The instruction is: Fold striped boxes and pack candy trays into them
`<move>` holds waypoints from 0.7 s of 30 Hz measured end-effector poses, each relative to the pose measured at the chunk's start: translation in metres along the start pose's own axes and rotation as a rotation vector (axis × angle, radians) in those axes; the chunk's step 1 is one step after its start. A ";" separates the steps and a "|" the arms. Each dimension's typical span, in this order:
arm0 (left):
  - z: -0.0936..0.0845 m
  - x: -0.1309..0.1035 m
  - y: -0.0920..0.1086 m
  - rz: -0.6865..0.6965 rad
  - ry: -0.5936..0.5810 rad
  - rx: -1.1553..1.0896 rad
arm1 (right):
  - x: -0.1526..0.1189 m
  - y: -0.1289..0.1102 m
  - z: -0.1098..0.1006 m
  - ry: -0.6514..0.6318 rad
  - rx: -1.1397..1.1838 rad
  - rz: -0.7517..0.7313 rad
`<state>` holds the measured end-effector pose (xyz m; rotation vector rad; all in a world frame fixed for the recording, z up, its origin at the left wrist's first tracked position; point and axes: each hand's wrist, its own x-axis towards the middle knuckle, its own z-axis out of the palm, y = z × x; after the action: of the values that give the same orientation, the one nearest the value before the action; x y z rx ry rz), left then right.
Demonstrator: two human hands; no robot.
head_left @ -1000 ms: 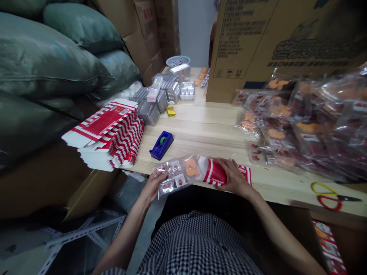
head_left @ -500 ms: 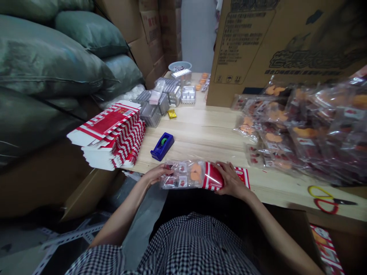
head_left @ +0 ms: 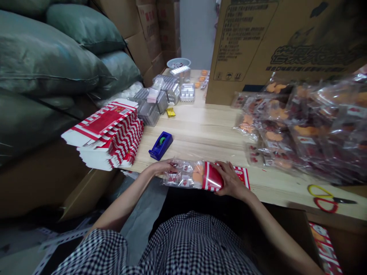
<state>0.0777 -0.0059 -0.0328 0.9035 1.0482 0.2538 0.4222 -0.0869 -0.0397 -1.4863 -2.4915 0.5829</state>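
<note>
At the front edge of the table lies a clear plastic pack (head_left: 185, 175) with orange pieces and small packets showing through. Its right end sits inside a flat red-and-white striped carton (head_left: 211, 176). My left hand (head_left: 164, 167) is closed on the left end of the pack, with its fingertips partly hidden by the plastic. Over the carton, my right hand (head_left: 231, 181) is wrapped with the thumb on the near side and fingers on top. The carton's far right end sticks out beyond that hand.
Left stands a stack of folded striped cartons (head_left: 109, 133), beside a blue tape dispenser (head_left: 161, 146). Clear plastic boxes (head_left: 149, 110) and a yellow sachet (head_left: 170, 112) lie behind. To the right are heaped filled packs (head_left: 289, 130), a big cardboard box (head_left: 243, 49) and scissors (head_left: 325, 198).
My left hand has shifted slightly right along the pack's end, and the pack's orange pieces sit a little closer to the carton. My right hand stays put.
</note>
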 end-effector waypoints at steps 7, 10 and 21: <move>0.014 0.013 0.008 0.080 -0.002 0.109 | 0.001 0.009 0.002 0.002 -0.036 0.008; 0.006 0.007 0.016 0.099 -0.024 0.167 | -0.001 0.007 0.003 0.013 -0.040 0.015; 0.014 0.034 0.031 0.139 -0.070 0.281 | -0.003 0.002 0.002 0.029 -0.050 0.039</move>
<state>0.1134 0.0259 -0.0281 1.2328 0.9710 0.1915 0.4243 -0.0889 -0.0419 -1.5524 -2.4782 0.5058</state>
